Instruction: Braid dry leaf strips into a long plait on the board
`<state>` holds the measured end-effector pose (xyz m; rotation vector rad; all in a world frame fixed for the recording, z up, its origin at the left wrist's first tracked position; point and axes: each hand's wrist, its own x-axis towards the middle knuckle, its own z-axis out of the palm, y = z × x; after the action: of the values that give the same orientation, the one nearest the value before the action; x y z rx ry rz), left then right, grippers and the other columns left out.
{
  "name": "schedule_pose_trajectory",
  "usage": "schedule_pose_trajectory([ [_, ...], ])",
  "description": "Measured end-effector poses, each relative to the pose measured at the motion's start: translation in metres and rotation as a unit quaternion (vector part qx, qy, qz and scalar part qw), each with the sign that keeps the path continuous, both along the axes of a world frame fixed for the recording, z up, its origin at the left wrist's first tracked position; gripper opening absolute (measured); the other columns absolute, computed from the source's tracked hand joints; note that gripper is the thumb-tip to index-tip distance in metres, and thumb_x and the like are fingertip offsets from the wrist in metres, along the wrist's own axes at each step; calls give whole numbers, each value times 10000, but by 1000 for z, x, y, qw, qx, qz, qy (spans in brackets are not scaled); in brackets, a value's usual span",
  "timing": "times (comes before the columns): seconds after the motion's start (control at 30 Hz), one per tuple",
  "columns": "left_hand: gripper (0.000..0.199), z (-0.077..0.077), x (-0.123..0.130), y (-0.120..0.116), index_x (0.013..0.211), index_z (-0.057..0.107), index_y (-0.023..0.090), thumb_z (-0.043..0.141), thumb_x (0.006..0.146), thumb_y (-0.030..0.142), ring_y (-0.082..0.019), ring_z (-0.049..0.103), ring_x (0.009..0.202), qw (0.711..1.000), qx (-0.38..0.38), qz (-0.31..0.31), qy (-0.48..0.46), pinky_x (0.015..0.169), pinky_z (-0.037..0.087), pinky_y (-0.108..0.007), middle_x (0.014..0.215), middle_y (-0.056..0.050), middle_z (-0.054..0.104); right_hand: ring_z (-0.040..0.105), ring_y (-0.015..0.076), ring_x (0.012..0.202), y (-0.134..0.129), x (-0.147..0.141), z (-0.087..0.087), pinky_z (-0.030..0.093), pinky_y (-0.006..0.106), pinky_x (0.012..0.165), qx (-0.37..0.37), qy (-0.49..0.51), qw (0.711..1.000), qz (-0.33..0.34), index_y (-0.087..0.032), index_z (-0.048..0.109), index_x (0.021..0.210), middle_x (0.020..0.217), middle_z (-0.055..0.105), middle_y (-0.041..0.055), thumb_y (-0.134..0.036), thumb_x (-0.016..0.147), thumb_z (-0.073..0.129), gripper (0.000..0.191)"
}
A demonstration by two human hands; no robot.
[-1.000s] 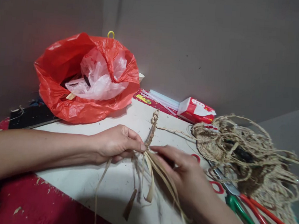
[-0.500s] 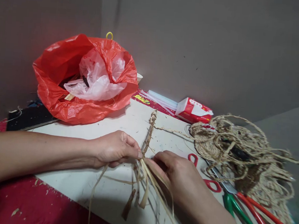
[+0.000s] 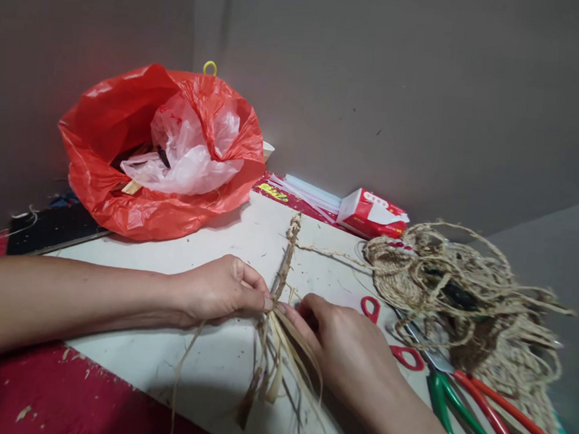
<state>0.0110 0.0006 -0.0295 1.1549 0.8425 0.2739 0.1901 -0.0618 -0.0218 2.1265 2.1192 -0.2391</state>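
Crinkled, glossy plastic is seen in the red bag (image 3: 159, 221), translucent film in the white bag (image 3: 193, 167). Rough, matt plant fibre is shown by the braid (image 3: 287, 260) and the rope (image 3: 409, 280); smooth metal is seen between the shears' glossy handles (image 3: 480, 419) and tip.

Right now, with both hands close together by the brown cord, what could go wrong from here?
The left hand pinches the brown cord near where the loose strips fan out, so a slip might let it loosen. The strips hang close together and could tangle. The thin string leading toward the rope pile might snag there if tugged.
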Motion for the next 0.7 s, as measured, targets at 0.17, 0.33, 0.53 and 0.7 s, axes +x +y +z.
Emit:
schedule_pose_trajectory([
  [0.17,122,2,1,-1,654,580,146,629,713,240,-29,225,330,1000,-11,9,-1,378,136,-209,358,98,367,636,229,601,3,1,-4,242,272,485,-4,-13,1000,20,-200,580,739,666,684,69,-286,874,426,222],
  [0.33,113,7,3,-2,631,578,138,606,730,184,-26,227,336,1000,-15,25,7,396,159,-205,351,101,367,565,181,594,5,21,3,323,273,531,36,101,994,20,-203,541,734,679,637,45,-245,832,431,153],
  [0.53,109,3,5,-4,627,594,119,616,726,159,-23,280,387,999,-10,31,3,431,216,-189,408,86,424,538,124,572,6,35,23,421,236,536,-57,528,846,-43,-188,523,816,675,594,21,-344,809,537,157],
  [0.7,113,0,4,-5,629,603,117,620,721,181,-30,304,418,999,-2,35,-10,460,245,-189,440,75,446,443,77,469,0,19,25,355,206,478,-138,560,813,-75,-147,594,738,523,508,-21,-397,752,642,255],
])
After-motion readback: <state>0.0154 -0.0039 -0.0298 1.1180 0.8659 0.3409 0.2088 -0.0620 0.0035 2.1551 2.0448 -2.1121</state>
